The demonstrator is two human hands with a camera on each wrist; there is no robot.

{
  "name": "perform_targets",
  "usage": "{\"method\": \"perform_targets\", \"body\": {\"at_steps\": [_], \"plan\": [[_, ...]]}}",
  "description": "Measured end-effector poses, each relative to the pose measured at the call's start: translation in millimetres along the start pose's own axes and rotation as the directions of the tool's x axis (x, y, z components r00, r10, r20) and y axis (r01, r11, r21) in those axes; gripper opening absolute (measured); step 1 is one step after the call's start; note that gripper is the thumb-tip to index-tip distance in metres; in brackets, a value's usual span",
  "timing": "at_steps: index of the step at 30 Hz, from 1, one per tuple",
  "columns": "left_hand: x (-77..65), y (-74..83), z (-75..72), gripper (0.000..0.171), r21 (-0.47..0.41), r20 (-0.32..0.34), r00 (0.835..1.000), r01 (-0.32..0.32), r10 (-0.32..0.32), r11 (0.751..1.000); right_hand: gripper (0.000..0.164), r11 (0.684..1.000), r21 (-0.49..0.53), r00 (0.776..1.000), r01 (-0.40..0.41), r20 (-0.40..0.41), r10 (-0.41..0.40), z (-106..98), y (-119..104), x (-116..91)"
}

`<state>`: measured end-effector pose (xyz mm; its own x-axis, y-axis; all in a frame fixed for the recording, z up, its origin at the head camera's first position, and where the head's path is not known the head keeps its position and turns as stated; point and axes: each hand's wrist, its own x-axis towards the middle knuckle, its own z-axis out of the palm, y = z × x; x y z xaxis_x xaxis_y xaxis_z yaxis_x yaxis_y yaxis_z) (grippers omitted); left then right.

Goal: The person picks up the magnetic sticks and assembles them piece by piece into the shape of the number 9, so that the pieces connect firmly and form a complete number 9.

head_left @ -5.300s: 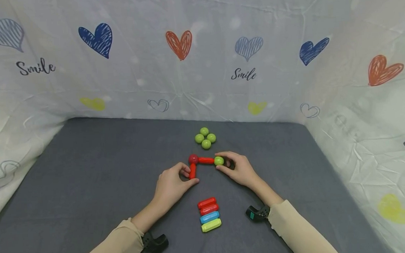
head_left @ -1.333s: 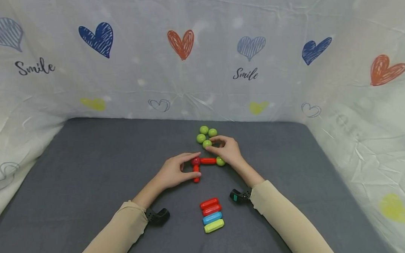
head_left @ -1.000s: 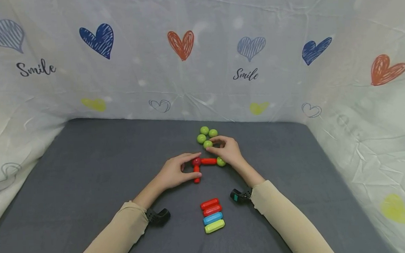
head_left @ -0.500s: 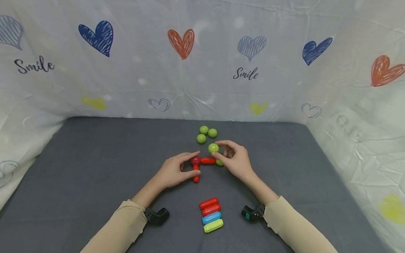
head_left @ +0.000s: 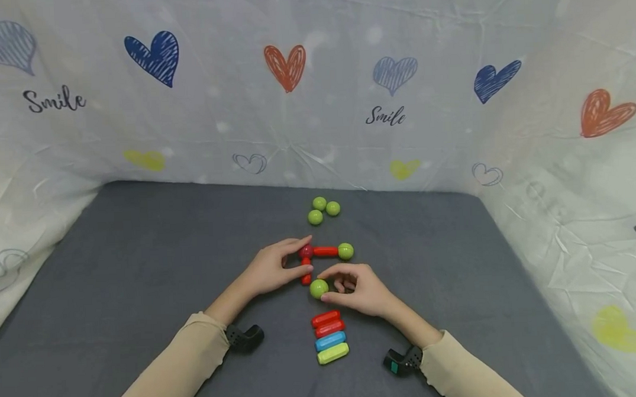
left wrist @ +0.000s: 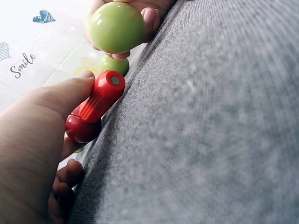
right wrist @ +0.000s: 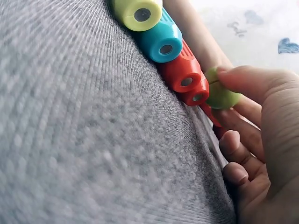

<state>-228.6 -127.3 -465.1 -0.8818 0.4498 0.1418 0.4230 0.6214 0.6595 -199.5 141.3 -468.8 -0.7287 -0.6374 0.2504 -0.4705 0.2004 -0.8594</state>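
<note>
From my head camera I look forward and down from the near side, set back enough to take in most of the table (head_left: pixel 202 227) and the far curtain (head_left: pixel 326 139). My left wrist camera sits low and close, facing far and right past a red rod (left wrist: pixel 103 95); my right one, equally low, faces far and left past the rods (right wrist: pixel 161 42). All three views share one green ball (head_left: pixel 319 289).

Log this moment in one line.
left hand: holds red ball and rod | right hand: pinches green ball, apart from rod | loose rods: side by side

Green ball (right wrist: pixel 223 95) in right grip (right wrist: pixel 282 135)
</note>
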Motion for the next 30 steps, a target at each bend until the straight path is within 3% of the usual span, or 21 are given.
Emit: {"method": "perform_targets", "body": {"at_steps": [8,19,30], "plan": [[1.7,2.0,-1.4,0.071,-0.024,0.005,1.0,-0.007,0.007,1.0,0.029,0.997,-0.069,1.0,0.02,0.006,-0.019,4,-1,1],[1.0,2.5,-1.9,0.069,-0.023,0.005,1.0,-0.006,0.006,1.0,0.031,0.982,-0.187,0.998,0.004,-0.066,-0.017,17,-9,2],[1.0,1.5,-1.3,0.068,-0.007,0.007,1.0,-0.021,0.021,1.0,0.031,0.977,-0.214,0.995,-0.013,-0.101,-0.009,21,-11,3]]}}
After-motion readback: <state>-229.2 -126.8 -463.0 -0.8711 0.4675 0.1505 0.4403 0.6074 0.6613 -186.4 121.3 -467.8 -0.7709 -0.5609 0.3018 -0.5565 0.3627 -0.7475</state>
